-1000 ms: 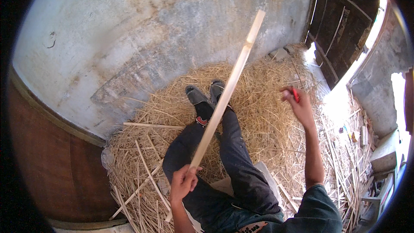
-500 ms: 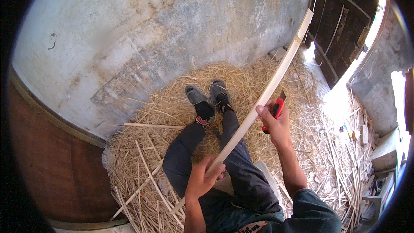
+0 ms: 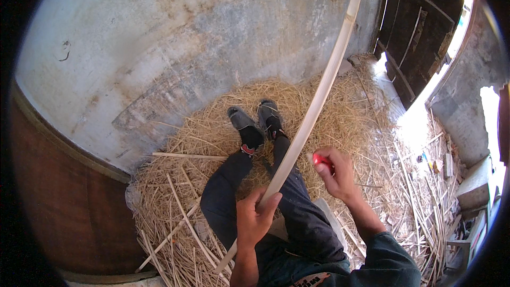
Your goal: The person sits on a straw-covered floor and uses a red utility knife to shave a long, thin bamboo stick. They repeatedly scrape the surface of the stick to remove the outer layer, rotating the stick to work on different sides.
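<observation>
A long pale strip, seemingly split bamboo or wood [image 3: 314, 105], slants up and to the right across my legs. My left hand [image 3: 256, 217] is closed round its lower part, thumb on top, and the strip's lower end passes beyond my left wrist. To the right of the strip, apart from it, my right hand [image 3: 337, 176] grips a red-handled utility knife [image 3: 323, 162]. The fingers cover most of the knife; its blade, pointing toward the strip, is hard to make out.
Thin shavings and straw-like strips [image 3: 223, 127] cover the floor round my outstretched legs. A stained wall [image 3: 212, 48] stands ahead. Brown boarding [image 3: 69, 202] is at the left, a dark wooden door [image 3: 419, 26] at the far right, and a pale block [image 3: 474, 186] below it.
The strip has tilted more upright, its far end moving up and left. My right hand has let go of the strip and shifted lower, turning the knife toward it.
</observation>
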Tool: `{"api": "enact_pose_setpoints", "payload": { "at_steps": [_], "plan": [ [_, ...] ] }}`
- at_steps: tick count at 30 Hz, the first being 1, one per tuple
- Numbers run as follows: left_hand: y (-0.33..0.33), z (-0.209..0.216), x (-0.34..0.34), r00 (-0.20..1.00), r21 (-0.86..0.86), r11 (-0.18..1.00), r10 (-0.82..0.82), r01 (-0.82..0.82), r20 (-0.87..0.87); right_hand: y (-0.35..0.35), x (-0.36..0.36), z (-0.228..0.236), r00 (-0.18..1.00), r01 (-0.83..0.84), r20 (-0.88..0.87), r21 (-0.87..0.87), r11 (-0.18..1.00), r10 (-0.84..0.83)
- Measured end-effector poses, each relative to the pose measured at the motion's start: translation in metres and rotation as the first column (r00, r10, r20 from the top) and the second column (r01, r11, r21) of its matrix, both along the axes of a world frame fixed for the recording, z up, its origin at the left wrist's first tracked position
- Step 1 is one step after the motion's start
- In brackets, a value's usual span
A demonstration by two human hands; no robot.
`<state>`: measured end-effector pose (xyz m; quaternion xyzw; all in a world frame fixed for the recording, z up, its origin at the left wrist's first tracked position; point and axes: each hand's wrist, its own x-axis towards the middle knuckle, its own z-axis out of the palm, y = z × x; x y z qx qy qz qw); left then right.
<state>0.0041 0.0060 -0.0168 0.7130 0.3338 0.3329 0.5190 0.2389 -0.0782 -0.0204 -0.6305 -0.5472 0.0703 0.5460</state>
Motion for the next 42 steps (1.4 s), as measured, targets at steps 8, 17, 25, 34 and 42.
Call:
{"api": "enact_pose_setpoints", "payload": {
  "at_steps": [8, 17, 25, 34, 42],
  "plan": [
    [-0.012, 0.022, 0.011, 0.998, 0.119, 0.992, 0.054, -0.053, -0.008, -0.003, -0.024, 0.011, 0.945, -0.06, 0.325, 0.053, 0.997, 0.04],
    [-0.02, 0.022, 0.021, 0.992, 0.146, 0.982, 0.122, -0.123, 0.014, -0.004, -0.029, 0.017, 0.909, -0.01, 0.417, 0.035, 0.999, -0.005],
    [-0.029, 0.007, 0.006, 0.99, 0.104, 0.988, 0.12, -0.112, -0.077, 0.009, 0.016, 0.029, 0.929, 0.271, 0.239, 0.078, 0.959, -0.282],
    [-0.039, -0.006, -0.015, 0.993, 0.002, 1.0, 0.022, -0.022, -0.115, 0.018, 0.059, 0.029, 0.861, 0.486, 0.122, 0.091, 0.869, -0.494],
    [-0.024, -0.015, -0.013, 0.995, -0.094, 0.995, -0.044, 0.036, -0.091, 0.006, 0.028, 0.004, 0.973, 0.229, 0.005, 0.071, 0.971, -0.23]
  ]
}}
